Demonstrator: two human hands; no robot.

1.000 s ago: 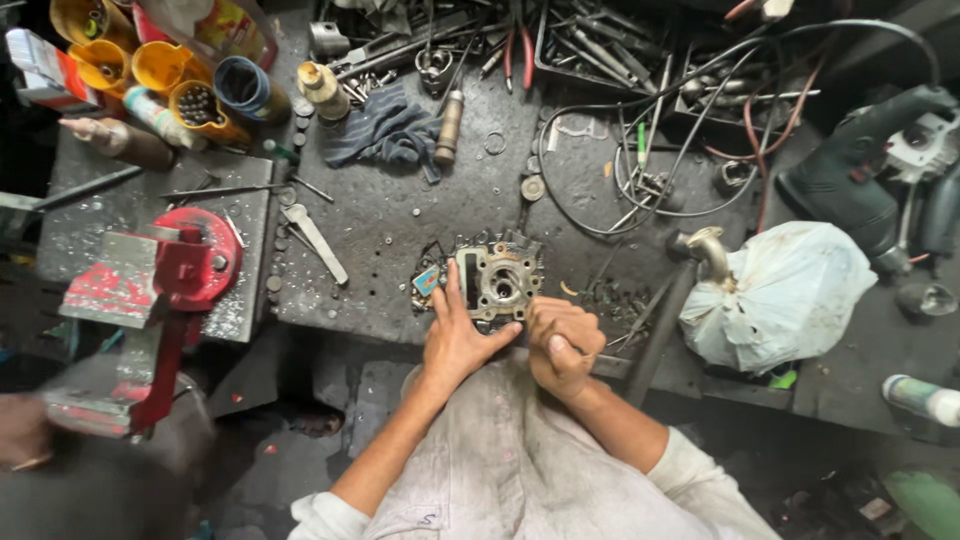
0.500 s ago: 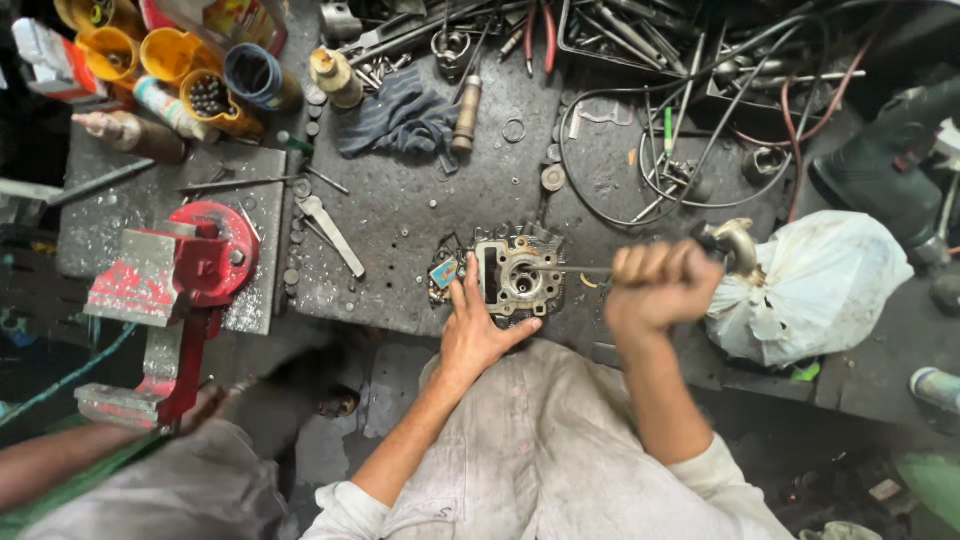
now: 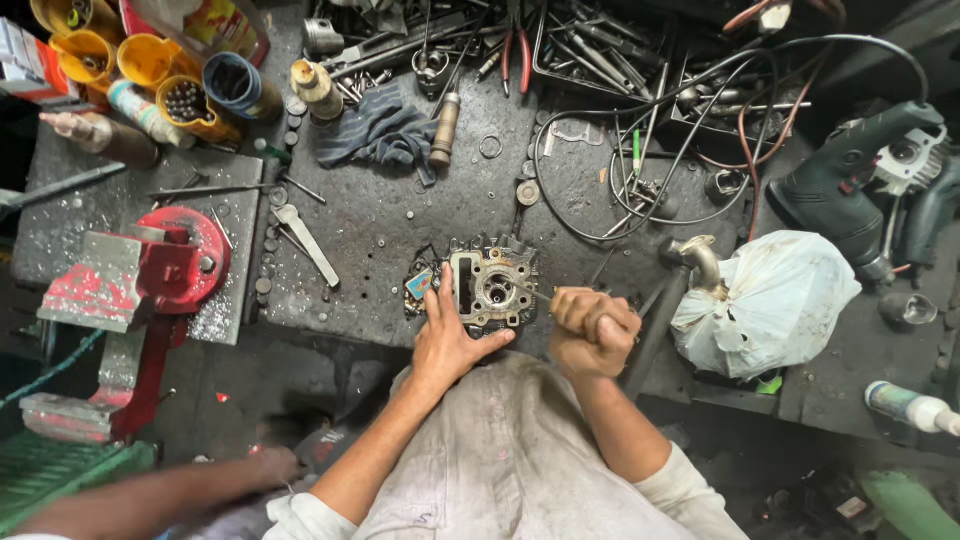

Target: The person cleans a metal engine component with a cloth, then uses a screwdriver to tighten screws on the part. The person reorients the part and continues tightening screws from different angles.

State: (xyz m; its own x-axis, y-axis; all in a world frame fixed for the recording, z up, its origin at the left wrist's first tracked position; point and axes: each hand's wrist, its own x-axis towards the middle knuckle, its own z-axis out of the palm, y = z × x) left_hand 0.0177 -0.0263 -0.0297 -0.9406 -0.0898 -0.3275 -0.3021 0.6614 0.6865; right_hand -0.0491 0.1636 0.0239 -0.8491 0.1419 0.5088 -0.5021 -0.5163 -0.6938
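Grey cast-metal engine part (image 3: pixel 492 285) sits at the near edge of the workbench (image 3: pixel 400 230), its bored face turned up at me. My left hand (image 3: pixel 447 335) lies flat on it, fingers spread. My right hand (image 3: pixel 592 328) — out right 0.5 s ago — is back just beside it, fisted on a thin rod (image 3: pixel 537 294), so another stroke looks underway. Rod's long axis runs left-right, tip toward the bore.
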